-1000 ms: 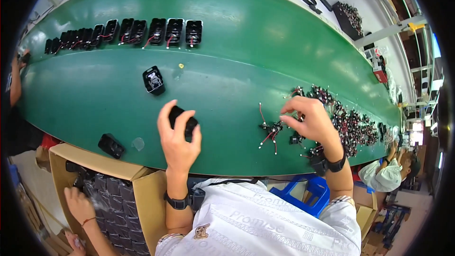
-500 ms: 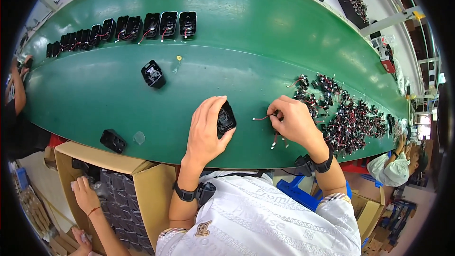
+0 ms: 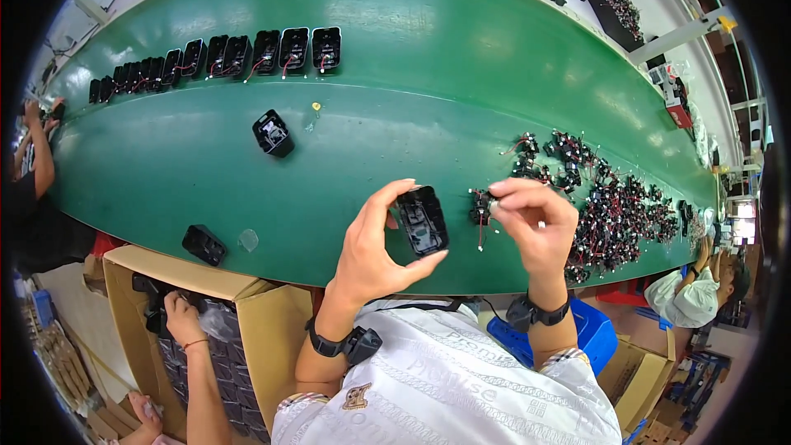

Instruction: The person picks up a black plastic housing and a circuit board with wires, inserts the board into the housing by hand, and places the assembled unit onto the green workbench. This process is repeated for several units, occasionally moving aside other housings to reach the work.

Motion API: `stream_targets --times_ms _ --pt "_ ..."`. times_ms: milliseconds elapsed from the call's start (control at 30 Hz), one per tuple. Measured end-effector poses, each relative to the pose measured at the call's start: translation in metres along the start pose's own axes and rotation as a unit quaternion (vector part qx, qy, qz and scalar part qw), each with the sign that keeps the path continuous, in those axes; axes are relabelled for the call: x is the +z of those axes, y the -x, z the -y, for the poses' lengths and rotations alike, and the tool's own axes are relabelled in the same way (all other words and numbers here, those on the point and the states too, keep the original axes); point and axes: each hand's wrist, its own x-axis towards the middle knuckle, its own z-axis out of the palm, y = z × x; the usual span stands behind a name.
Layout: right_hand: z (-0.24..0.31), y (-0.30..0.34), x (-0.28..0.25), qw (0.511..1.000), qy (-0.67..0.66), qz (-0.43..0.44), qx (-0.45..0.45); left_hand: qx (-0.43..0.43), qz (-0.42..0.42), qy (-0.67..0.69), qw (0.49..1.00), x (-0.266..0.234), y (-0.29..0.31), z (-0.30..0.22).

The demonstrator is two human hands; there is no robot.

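My left hand [image 3: 372, 243] grips an open black plastic housing [image 3: 424, 221] by its sides, tilted so that its hollow inside shows. To its right, my right hand [image 3: 540, 222] pinches a small wired part, mostly hidden by the fingers and slightly blurred; a white connector shows under the palm. Just beside those fingertips, a few black parts with red wires [image 3: 480, 208] lie on the green table. A large heap of similar wired parts [image 3: 614, 222] spreads farther right. Another open black housing [image 3: 273, 133] rests beyond my left hand, and one more [image 3: 203, 245] lies near the table edge.
A row of black housings with red wires [image 3: 265, 53] runs along the far left of the table [image 3: 395, 124]. A cardboard box [image 3: 276, 321] packed with black pieces stands at the lower left, another person's hand [image 3: 183, 321] inside it. Other people work at both ends.
My left hand has turned the housing more toward me and shifted it right. My right hand has moved right and changed its grip, uncovering the few wired parts. The other person's hand reaches farther into the box.
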Motion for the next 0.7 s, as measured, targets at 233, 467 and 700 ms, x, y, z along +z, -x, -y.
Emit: stream_targets --times_ms 233,467,700 --pt "0.018 0.011 0.024 0.974 0.145 0.068 -0.159 0.089 -0.026 -0.039 0.995 0.005 -0.009 -0.024" --pt "0.022 0.013 0.027 0.940 0.233 0.082 -0.234 0.118 -0.032 -0.062 0.991 -0.002 -0.008 -0.027" --pt "0.020 -0.001 0.016 0.911 0.232 0.183 -0.289 0.113 0.077 -0.078 0.987 -0.015 -0.014 -0.034"
